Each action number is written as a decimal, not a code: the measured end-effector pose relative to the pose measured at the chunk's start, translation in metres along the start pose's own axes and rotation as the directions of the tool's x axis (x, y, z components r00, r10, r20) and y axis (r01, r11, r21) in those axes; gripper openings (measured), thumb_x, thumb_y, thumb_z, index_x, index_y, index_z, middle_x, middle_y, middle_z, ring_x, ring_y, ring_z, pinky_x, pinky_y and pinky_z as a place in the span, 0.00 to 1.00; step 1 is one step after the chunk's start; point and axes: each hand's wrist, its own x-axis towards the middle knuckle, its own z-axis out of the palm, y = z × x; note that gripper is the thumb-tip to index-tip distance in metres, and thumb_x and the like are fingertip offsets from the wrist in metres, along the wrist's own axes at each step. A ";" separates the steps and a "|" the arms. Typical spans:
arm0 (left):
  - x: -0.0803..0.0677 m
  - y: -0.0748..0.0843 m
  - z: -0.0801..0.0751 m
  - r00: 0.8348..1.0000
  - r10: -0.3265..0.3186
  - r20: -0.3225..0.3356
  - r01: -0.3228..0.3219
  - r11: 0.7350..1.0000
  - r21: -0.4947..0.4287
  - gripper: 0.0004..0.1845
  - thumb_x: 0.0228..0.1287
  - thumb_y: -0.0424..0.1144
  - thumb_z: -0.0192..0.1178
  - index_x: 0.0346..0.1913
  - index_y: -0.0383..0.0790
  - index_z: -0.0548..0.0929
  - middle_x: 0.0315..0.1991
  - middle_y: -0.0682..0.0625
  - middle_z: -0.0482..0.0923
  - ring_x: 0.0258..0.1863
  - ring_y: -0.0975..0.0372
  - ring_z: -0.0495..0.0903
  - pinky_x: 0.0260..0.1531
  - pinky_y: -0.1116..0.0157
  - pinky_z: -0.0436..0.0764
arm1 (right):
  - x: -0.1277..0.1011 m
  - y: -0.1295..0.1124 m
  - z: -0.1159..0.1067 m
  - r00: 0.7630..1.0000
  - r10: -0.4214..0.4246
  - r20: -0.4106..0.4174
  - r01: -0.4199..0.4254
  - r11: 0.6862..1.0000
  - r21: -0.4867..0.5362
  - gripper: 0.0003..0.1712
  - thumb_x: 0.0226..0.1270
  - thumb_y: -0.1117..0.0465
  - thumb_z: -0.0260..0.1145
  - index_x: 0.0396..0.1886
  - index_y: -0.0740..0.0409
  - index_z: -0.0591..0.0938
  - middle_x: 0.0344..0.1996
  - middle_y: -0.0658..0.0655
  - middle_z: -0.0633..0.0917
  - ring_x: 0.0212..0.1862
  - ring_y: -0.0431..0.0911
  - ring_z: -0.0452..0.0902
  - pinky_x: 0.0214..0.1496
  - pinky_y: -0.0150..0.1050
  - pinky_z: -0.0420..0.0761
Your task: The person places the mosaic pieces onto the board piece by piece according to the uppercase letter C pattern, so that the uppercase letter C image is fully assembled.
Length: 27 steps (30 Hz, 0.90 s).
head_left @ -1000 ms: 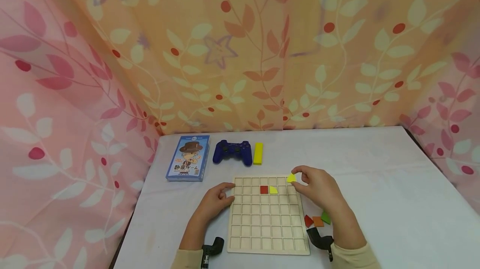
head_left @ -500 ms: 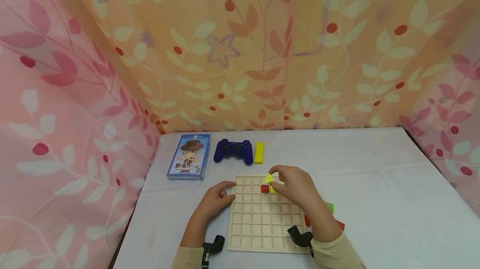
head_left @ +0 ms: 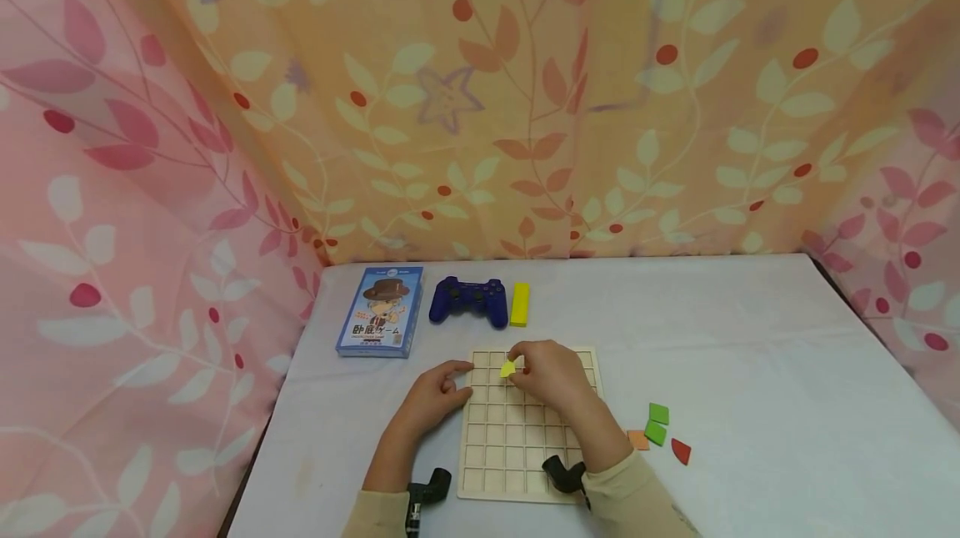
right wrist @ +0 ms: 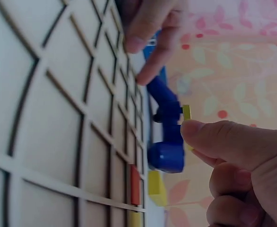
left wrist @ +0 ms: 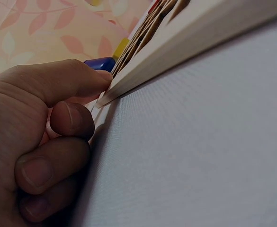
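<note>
My right hand (head_left: 551,375) pinches a small yellow tile (head_left: 507,369) between thumb and index finger, over the upper left part of the wooden grid board (head_left: 483,459). In the right wrist view, the tile stands apart from the board's surface. A red tile (right wrist: 135,184) and another yellow tile (right wrist: 135,220) sit in neighbouring cells; in the head view my right hand mostly covers them. At the board's left edge, my left hand (head_left: 433,394) touches the rim with thumb and index finger. Its other fingers are bent under and hold nothing.
Right of the board lie two green tiles (head_left: 658,414), an orange tile (head_left: 637,439) and a red rounded tile (head_left: 681,451). Behind it are a blue game box (head_left: 381,313), a dark blue game controller (head_left: 469,302) and a yellow block (head_left: 520,304). Patterned curtains surround the table.
My right hand has carried the yellow tile leftward from the board's upper right corner, past the red tile. The loose tiles at the right have come into fuller view. My left hand stays at the edge.
</note>
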 end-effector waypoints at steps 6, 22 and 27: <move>0.000 -0.001 -0.001 1.000 0.016 -0.002 -0.016 1.000 -0.003 0.21 0.67 0.42 0.69 0.62 0.46 0.84 0.15 0.58 0.66 0.14 0.66 0.62 0.19 0.66 0.65 | 0.006 0.005 0.014 0.997 0.077 0.021 -0.077 0.997 -0.033 0.12 0.56 0.56 0.80 0.40 0.52 0.90 0.21 0.44 0.81 0.24 0.40 0.73 0.26 0.39 0.73; 0.000 -0.002 0.000 1.000 0.026 0.008 -0.026 0.999 -0.033 0.21 0.67 0.41 0.69 0.62 0.45 0.83 0.14 0.58 0.65 0.13 0.66 0.61 0.18 0.67 0.64 | 0.003 0.015 0.023 0.985 0.175 0.003 -0.175 0.984 -0.033 0.11 0.53 0.55 0.82 0.37 0.48 0.92 0.37 0.51 0.88 0.35 0.46 0.80 0.30 0.41 0.75; 0.000 -0.002 -0.001 1.000 0.023 0.005 -0.023 0.999 -0.029 0.21 0.67 0.41 0.69 0.62 0.45 0.83 0.14 0.58 0.65 0.13 0.66 0.62 0.18 0.67 0.64 | 0.001 0.017 0.025 0.983 0.184 -0.019 -0.184 0.983 -0.005 0.12 0.53 0.54 0.82 0.38 0.46 0.93 0.40 0.51 0.89 0.40 0.50 0.83 0.31 0.41 0.76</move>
